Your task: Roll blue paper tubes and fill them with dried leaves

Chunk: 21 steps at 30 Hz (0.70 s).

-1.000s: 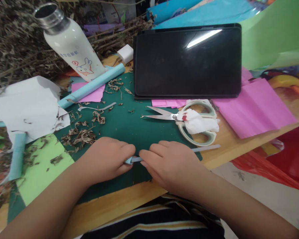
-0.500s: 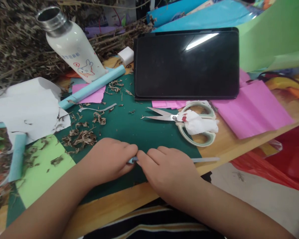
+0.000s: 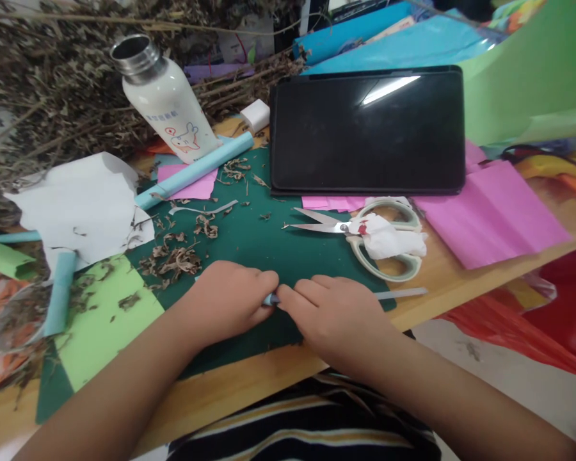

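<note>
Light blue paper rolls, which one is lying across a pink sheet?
The long roll by the white bottle; the short roll lies farther left, and the blue tip pokes from the left hand.

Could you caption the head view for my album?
Left hand grips a light-blue paper roll, right hand a narrow whitish strip, over a green mat near open steel-bladed scissors.

There are two hands [image 3: 230, 298] [image 3: 333, 310], two pale strips [image 3: 403, 294], one bottle [image 3: 170, 105], one tablet [image 3: 367, 131], one pair of scissors [image 3: 386, 237].
</note>
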Tool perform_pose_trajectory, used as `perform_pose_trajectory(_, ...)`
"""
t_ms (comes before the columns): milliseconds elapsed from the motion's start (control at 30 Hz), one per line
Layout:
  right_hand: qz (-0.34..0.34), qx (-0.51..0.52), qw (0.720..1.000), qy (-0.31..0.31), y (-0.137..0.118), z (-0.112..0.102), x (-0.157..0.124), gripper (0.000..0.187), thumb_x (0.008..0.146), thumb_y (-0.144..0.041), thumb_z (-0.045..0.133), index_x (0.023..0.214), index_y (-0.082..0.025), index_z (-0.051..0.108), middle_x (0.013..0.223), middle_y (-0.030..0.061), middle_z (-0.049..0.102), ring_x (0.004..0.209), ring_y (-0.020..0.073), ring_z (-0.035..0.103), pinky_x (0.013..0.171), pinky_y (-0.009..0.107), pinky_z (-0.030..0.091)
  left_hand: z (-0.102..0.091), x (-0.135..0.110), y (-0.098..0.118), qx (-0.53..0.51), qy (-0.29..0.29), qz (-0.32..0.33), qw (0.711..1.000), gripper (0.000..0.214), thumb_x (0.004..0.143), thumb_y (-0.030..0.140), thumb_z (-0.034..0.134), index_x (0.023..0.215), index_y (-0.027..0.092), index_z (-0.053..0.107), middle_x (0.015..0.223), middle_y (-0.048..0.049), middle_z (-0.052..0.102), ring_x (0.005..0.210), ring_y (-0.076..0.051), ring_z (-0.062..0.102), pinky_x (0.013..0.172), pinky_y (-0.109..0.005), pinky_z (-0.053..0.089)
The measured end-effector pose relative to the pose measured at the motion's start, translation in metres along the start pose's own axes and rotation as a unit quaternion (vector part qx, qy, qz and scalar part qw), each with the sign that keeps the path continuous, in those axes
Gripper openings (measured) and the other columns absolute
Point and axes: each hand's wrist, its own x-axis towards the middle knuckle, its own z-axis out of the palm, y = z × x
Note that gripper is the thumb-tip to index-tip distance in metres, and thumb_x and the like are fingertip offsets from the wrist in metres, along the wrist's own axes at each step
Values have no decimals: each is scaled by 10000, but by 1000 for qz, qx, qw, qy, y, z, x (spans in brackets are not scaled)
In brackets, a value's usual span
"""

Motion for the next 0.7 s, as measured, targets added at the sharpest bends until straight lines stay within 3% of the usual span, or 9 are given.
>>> perform_pose_trajectory(233, -3, -17, 1000, 9, -1, 8, 3, 161, 758, -125, 428, 786, -158, 583, 576, 7, 524, 522, 144, 446, 464, 274, 224, 0, -1, 2, 13, 0, -22, 1000, 99, 746, 248, 406, 667, 194, 433, 598, 1, 577, 551, -194, 563, 424, -245, 269)
perform_pose_trajectory(367, -6, -7, 1000, 8, 8, 1, -5, 158, 785, -167, 433, 807, -161, 589, 586, 5, 545, 528, 144, 465, 471, 271, 266, 2, 0, 0, 7, -2, -21, 1000, 120, 754, 259, 400, 657, 194, 426, 593, 5, 572, 538, -187, 557, 420, -246, 253)
perform_pose_trajectory(500, 89, 35, 993, 63, 29, -22, -28, 174, 824, -222, 412, 866, -167, 571, 665, 28, 592, 589, 140, 510, 522, 256, 353, -3, -2, 0, -17, 11, -11, 1000, 177, 783, 257, 357, 629, 191, 416, 565, 6, 557, 499, -160, 525, 423, -244, 243)
perform_pose_trajectory(600, 131, 46, 983, 119, 40, -36, -37, 156, 813, -210, 428, 894, -167, 554, 705, 42, 599, 647, 150, 537, 556, 258, 396, -13, -11, 1, -103, 94, 22, 990, 216, 786, 253, 355, 580, 190, 375, 500, 11, 500, 457, -128, 464, 438, -245, 261)
perform_pose_trajectory(700, 116, 32, 984, 130, 41, -47, -30, 162, 808, -215, 429, 911, -172, 547, 722, 55, 598, 679, 176, 544, 558, 285, 406, -20, -23, 3, -282, 215, 75, 932, 214, 777, 236, 351, 572, 199, 303, 460, 22, 432, 446, -108, 409, 473, -245, 317)
